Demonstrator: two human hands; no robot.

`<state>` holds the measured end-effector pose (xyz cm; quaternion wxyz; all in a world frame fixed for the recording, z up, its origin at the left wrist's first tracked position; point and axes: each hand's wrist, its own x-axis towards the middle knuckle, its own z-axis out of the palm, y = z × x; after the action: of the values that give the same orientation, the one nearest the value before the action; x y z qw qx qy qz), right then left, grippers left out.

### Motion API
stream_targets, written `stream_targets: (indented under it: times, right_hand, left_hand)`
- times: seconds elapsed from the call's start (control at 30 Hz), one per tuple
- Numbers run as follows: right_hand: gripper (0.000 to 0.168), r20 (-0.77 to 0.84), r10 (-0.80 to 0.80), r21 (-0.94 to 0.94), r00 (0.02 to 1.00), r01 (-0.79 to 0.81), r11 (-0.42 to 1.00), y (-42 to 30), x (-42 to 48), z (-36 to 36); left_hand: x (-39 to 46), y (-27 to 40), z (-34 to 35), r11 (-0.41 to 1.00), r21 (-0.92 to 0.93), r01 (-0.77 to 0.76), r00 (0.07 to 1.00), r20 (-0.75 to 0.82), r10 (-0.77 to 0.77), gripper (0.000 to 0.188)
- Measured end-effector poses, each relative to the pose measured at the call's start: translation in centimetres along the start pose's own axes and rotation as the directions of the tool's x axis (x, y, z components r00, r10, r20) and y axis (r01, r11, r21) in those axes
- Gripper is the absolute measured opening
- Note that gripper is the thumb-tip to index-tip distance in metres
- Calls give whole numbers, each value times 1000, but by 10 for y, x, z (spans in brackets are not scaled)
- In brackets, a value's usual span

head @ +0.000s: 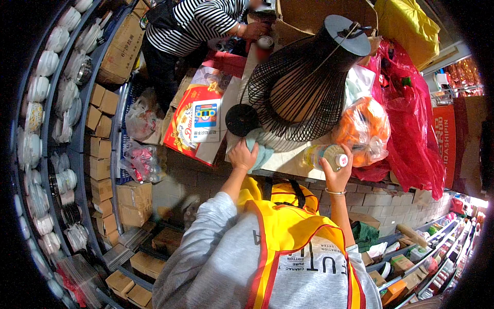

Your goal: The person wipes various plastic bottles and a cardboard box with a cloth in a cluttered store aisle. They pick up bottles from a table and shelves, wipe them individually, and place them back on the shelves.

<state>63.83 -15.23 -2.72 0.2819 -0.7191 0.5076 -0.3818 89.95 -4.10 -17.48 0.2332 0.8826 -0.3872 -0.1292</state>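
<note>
My left hand (244, 155) grips a pale blue-green cloth (262, 155) at the near edge of a light-coloured table. In my right hand (336, 170) is a clear plastic bottle (314, 155) with a white cap, tilted, its base toward the left; pale liquid shows inside. Beyond both hands lies a black openwork pendant lampshade (297, 89) with a flat top cap and a cord. A round black disc (242, 120) is just past my left hand. Beside my right hand sits a knotted clear bag of oranges (362, 131).
A red printed carton (185, 119) with a booklet (206, 120) on it stands at left. Red plastic bags (409, 116) hang over the right side. A person in a striped top (208, 19) works at the far left. Shelves of wrapped dishes (71, 108) line the left.
</note>
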Motion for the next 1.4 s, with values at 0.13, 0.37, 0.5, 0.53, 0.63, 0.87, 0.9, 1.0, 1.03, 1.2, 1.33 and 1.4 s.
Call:
stream_targets:
  times: [0.13,0.37,0.5,0.53,0.63,0.87,0.9,1.0,1.03,1.2,1.33,1.4]
  right_hand:
    - [66,-2,8,5,1000,-8,1000,0,0,0]
    - [66,-8,-4,-5,1000,4,1000,0,0,0]
    - [66,-8,1,2,1000,-1,1000,-1,0,0]
    - [66,-10,-1,3,1000,1,1000,-1,0,0]
    - [67,-14,-3,10,1000,3,1000,0,0,1]
    - [66,-8,15,16,1000,-15,1000,-4,0,1]
    - [66,-10,14,9,1000,-14,1000,-4,0,0]
    - [66,-8,9,2,1000,-9,1000,-3,0,0]
    - [66,-7,7,2,1000,-7,1000,-3,0,0]
    - [66,-5,11,13,1000,-11,1000,0,0,1]
    - [66,-1,4,18,1000,-4,1000,-1,0,0]
    - [66,0,15,30,1000,-15,999,-2,0,0]
  left_hand:
    - [0,3,-3,1000,-18,-4,1000,-29,4,48]
    - [0,3,-3,1000,1,-4,1000,-19,4,48]
    - [0,3,-2,1000,16,0,1000,-10,1,48]
    - [0,3,-3,1000,21,3,1000,-3,-3,49]
    - [0,4,-3,1000,24,6,1000,6,-6,50]
    - [0,4,-5,1000,13,10,1000,18,-10,49]
    - [0,5,-6,1000,20,10,1000,23,-10,49]
    - [0,5,-6,1000,21,2,1000,6,-3,48]
    - [0,4,-5,1000,19,0,1000,-6,1,48]
    - [0,5,-7,1000,3,-5,1000,-4,5,48]
    - [1,6,-8,1000,8,5,1000,12,-5,48]
    - [1,7,-8,1000,8,9,1000,14,-9,48]
